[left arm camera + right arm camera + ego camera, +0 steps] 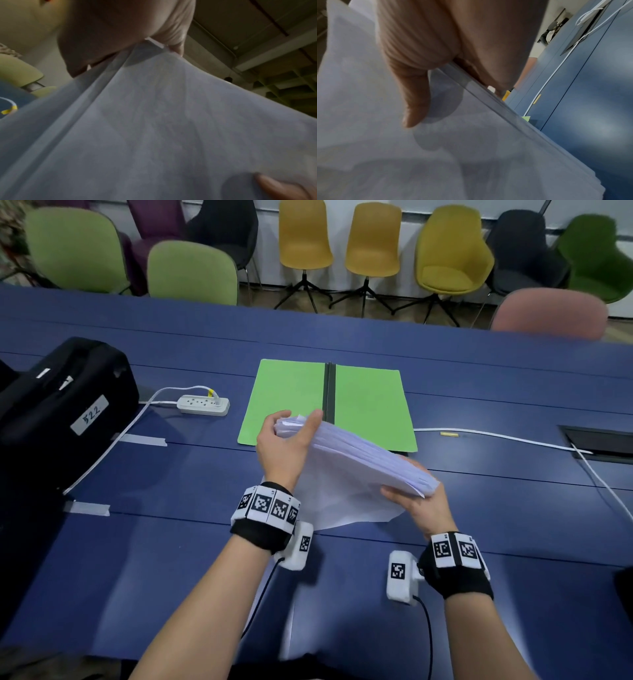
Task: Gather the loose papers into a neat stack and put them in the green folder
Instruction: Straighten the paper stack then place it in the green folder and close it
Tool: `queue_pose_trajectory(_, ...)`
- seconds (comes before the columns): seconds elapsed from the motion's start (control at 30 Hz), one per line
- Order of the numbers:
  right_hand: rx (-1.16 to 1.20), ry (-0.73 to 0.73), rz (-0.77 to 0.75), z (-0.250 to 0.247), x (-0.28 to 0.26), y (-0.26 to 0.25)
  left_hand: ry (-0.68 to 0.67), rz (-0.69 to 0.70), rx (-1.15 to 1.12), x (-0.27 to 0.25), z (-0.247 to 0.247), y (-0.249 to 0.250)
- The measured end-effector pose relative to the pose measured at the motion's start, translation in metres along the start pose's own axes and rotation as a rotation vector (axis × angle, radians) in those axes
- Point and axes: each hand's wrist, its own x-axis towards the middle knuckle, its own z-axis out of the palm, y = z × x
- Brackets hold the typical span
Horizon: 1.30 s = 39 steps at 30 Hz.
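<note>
A thick stack of white papers (346, 460) is held tilted above the blue table, just in front of the green folder (370, 402), which lies open and flat. My left hand (291, 436) grips the stack's far left end, thumb on top. My right hand (423, 505) grips its near right corner. Both wrist views are filled by the paper stack (171, 128) (436, 155), with my left hand (120, 33) and my right hand (436, 54) at its edges. The stack's lower sheets hang loose toward the table.
A black bag (58, 405) sits at the left beside a white power strip (203, 405) and its cable. Another white cable (496, 436) runs right toward a table hatch (603, 440). Chairs line the far side.
</note>
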Motion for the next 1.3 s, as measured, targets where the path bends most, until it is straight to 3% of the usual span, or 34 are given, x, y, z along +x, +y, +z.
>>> queue_pose_trajectory(0.13, 0.013, 0.014, 0.003, 0.0, -0.004, -0.001, -0.021, 0.073, 0.006, -0.004, 0.005, -0.001)
queue_pose_trajectory(0.23, 0.023, -0.004, -0.001, 0.001, -0.006, -0.004, -0.009, 0.012, -0.06, 0.003, 0.002, -0.007)
queue_pose_trajectory(0.43, -0.064, 0.013, -0.043, 0.01, -0.002, -0.005, -0.305, -0.047, -0.131, 0.003, -0.009, -0.002)
queue_pose_trajectory(0.5, -0.034, 0.113, -0.019, 0.012, 0.0, -0.007, -0.446, -0.051, -0.115, -0.001, -0.012, 0.006)
queue_pose_trajectory(0.6, 0.132, 0.293, 0.044, 0.012, 0.003, -0.009, -0.588, 0.053, -0.002, -0.003, -0.015, 0.007)
queue_pose_trajectory(0.67, 0.152, 0.332, 0.067, 0.008, 0.003, -0.018, -0.591, 0.071, 0.04, -0.001, -0.02, 0.005)
queue_pose_trajectory(0.83, 0.181, 0.258, -0.068, -0.002, 0.0, -0.044, -0.587, 0.094, 0.034, 0.008, -0.037, 0.002)
queue_pose_trajectory(0.97, 0.086, 0.149, 0.048, 0.007, -0.007, -0.024, -0.579, 0.013, 0.091, 0.0, -0.046, -0.021)
queue_pose_trajectory(1.03, 0.067, 0.083, 0.089, 0.013, -0.012, -0.015, -0.492, -0.008, 0.195, -0.005, -0.046, -0.038)
queue_pose_trajectory(1.1, 0.055, 0.112, 0.079, 0.015, -0.009, -0.017, -0.374, -0.014, 0.335, -0.005, -0.043, -0.039)
queue_pose_trajectory(1.2, -0.01, 0.158, 0.004, 0.006, 0.001, -0.036, -0.291, 0.13, 0.555, -0.002, -0.04, -0.018)
queue_pose_trajectory(1.3, -0.332, 0.147, -0.109, -0.009, 0.008, -0.064, -0.341, 0.35, 0.775, -0.002, -0.039, 0.019)
